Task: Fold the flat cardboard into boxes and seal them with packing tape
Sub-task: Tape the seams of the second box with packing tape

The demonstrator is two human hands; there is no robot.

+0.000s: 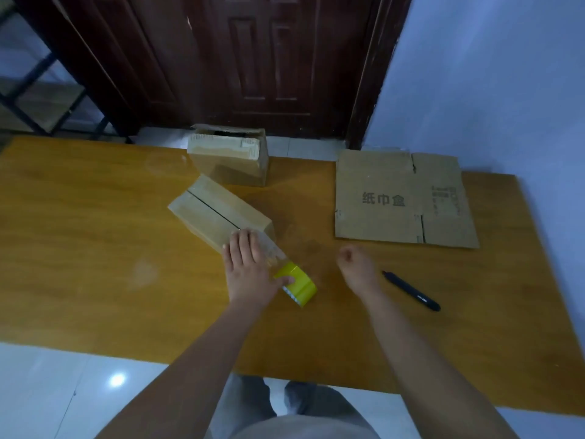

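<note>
Left hand (250,270) flat on box (218,213) (right hand (356,264) curled).

A black pen (411,290) lies on the wooden table (95,248) — dark door (253,58) behind.
</note>
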